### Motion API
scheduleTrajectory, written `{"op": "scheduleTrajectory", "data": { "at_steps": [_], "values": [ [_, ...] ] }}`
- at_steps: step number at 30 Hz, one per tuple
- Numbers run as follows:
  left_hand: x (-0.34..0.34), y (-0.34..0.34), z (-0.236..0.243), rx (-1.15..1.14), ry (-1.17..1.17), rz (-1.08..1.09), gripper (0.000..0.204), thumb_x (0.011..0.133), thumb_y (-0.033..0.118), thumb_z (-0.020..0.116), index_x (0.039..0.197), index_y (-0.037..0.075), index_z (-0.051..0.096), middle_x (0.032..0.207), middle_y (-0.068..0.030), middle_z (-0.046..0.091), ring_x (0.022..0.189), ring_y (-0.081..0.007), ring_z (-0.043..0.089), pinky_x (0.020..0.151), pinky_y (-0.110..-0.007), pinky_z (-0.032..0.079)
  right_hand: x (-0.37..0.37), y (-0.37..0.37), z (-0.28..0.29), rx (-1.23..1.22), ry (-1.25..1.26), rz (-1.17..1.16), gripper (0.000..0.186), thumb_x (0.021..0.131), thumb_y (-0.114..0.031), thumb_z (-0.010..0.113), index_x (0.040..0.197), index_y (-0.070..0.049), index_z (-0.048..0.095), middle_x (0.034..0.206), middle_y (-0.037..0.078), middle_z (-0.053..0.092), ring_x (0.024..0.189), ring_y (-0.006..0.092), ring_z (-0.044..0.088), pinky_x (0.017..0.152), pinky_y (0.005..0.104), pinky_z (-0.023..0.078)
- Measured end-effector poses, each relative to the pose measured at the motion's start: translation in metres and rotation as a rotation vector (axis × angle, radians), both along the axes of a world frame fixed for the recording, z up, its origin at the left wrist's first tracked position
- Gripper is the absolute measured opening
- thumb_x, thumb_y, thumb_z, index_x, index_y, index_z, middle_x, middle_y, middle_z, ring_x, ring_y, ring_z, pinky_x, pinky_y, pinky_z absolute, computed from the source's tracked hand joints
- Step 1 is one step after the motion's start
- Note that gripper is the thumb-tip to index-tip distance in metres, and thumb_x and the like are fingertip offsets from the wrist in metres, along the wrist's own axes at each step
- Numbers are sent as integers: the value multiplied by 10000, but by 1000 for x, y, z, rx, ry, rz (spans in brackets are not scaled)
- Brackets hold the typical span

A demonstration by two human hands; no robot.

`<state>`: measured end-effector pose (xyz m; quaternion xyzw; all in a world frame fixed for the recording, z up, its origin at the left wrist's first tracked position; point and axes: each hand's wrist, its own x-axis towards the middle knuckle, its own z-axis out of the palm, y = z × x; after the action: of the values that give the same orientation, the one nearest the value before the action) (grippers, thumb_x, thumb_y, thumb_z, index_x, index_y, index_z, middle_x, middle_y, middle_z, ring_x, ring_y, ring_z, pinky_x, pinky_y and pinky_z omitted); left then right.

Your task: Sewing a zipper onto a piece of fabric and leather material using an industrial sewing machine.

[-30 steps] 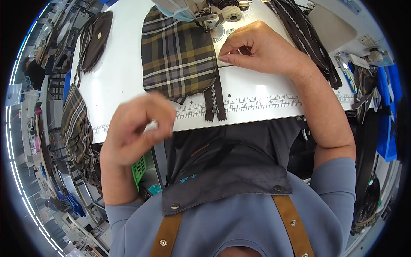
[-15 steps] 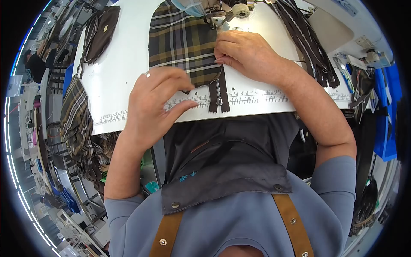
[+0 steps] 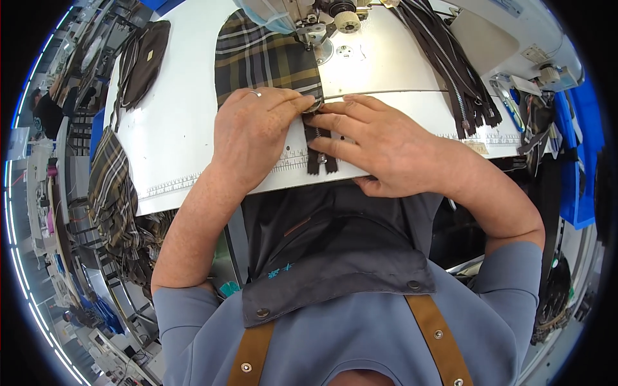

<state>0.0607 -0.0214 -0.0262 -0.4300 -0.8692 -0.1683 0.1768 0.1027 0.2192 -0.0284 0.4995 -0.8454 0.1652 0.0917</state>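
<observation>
A plaid fabric panel (image 3: 267,67) with a rounded far end lies on the white sewing table, its right edge beside the presser foot of the sewing machine (image 3: 315,32). My left hand (image 3: 251,132) is closed at the panel's near right corner, thumb and fingertips pinching the cloth edge. A dark brown zipper (image 3: 313,164) with metal teeth runs from under that corner toward the table's front edge. Over the zipper lies my right hand (image 3: 383,145), its fingers stretched out and apart, fingertips near the left hand's. The two hands partly cover the zipper and the corner.
A bundle of dark zippers (image 3: 454,71) lies at the right. Dark brown fabric pieces (image 3: 146,61) are at the far left, and more plaid cloth (image 3: 111,180) hangs off the left edge. A printed ruler strip (image 3: 174,186) follows the front edge; a blue bin (image 3: 579,174) is at right.
My left hand has moved right and up onto the panel's corner and closed on it. My right hand has come down from beside the presser foot and spread over the zipper.
</observation>
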Motion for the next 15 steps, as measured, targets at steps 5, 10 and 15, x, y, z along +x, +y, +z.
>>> {"op": "scheduleTrajectory", "data": {
  "at_steps": [5,10,15],
  "values": [
    [-10,2,11,30,10,114,359,807,-91,611,1085,95,740,978,-39,748,873,-238,704,816,-358,503,-14,-8,-17,-125,95,38,533,729,-301,834,1148,-10,679,1221,149,650,1092,281,642,945,406,519],
    [-19,8,12,-10,198,159,234,747,21,669,968,94,699,859,-8,702,784,-187,668,713,-338,467,-46,-10,-25,-103,422,192,293,777,-187,673,998,4,687,969,84,671,888,207,650,687,333,545],
    [-34,14,11,41,177,122,204,779,83,706,981,104,687,819,-4,689,711,-196,658,628,-345,455,-66,-15,-25,-106,474,273,305,747,-160,672,1007,-5,714,911,61,652,855,188,658,628,301,514]
  ]
}}
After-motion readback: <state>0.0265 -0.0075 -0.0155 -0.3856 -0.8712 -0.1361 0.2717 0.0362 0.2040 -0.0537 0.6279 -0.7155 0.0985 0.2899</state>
